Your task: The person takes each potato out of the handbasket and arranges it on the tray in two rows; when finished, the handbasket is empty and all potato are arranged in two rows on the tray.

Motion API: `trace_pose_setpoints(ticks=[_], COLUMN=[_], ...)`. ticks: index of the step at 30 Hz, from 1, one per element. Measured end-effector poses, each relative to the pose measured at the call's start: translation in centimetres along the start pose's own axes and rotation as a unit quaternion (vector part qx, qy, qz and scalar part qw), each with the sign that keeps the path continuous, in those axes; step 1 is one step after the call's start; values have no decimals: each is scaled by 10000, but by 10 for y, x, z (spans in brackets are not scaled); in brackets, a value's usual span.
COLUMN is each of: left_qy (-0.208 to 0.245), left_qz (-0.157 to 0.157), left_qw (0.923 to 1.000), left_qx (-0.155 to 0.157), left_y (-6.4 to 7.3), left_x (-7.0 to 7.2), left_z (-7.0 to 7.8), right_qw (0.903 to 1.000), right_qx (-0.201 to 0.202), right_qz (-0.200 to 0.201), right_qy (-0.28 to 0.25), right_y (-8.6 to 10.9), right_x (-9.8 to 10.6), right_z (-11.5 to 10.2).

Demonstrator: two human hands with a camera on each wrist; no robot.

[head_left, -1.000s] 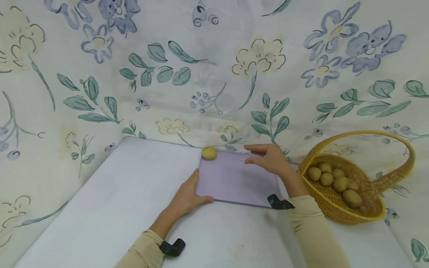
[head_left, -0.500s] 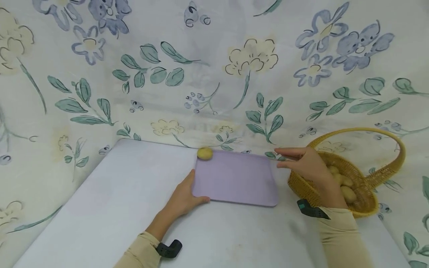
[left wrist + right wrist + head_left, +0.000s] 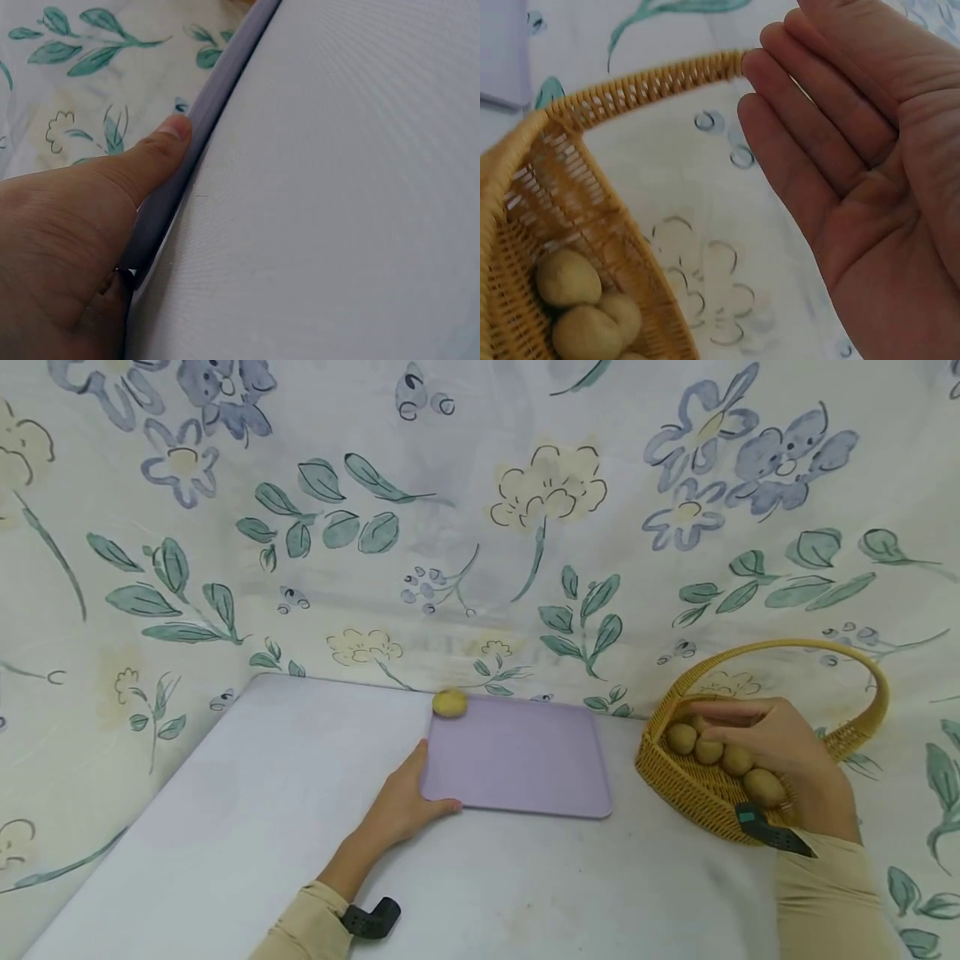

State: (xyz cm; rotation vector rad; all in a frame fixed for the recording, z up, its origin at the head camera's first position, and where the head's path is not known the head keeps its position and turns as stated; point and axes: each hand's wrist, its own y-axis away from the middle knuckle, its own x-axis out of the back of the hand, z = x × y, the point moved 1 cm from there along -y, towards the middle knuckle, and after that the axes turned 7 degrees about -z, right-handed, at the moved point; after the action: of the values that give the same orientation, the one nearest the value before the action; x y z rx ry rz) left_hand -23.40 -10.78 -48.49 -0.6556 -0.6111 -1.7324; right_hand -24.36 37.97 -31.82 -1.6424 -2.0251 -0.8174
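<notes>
A light purple rectangular tray lies on the white table, with one potato at its far left corner. My left hand rests against the tray's near left corner, thumb along the front edge and fingers at the left side. In the left wrist view the thumb presses along the tray's edge. My right hand reaches over a wicker basket holding several potatoes. Its fingers are extended and nothing is visibly held; the hand covers part of the basket.
The basket's tall arched handle rises around the right hand's side. White table surface extends in front of the tray and to its left. A floral cloth hangs behind the table.
My right hand has moved right, from above the tray to over the potatoes in the basket. The left hand stays at the tray's corner. The view has shifted slightly right.
</notes>
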Motion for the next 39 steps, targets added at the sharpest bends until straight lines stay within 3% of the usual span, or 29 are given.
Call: trace_pose_setpoints(ticks=[4, 7, 11, 13, 19, 26, 32, 35, 39], left_qy=[-43, -17, -78, -104, 12, 0, -18, -6, 22], left_qz=[-22, -33, -52, -68, -17, -63, -24, -43, -6], left_qw=[10000, 10000, 9999, 9998, 10000, 10000, 10000, 10000, 10000], left_qx=[9, -26, 51, 137, -39, -42, -43, -27, -50], left_y=[0, 1, 7, 10, 3, -1, -1, -1, 0], left_x=[0, 0, 0, 0, 0, 1, 1, 1, 1], left_z=[0, 1, -2, -6, -4, 1, -1, -1, -1], right_qw=[9972, 9967, 9992, 9981, 9980, 9976, 9982, 9971, 9959], right_qx=[-425, -411, 308, 454, 232, 291, -389, -692, -781], right_qz=[-228, -311, -243, -224, -70, 12, -131, -332, -400], right_qy=[-566, -623, 105, 348, 587, 626, 428, 22, -227], right_y=[1, -1, -9, -13, -17, -24, -35, -37, -41], right_x=[11, 18, 24, 25, 37, 42, 35, 30, 24], right_z=[16, 26, 38, 43, 51, 57, 59, 58, 55])
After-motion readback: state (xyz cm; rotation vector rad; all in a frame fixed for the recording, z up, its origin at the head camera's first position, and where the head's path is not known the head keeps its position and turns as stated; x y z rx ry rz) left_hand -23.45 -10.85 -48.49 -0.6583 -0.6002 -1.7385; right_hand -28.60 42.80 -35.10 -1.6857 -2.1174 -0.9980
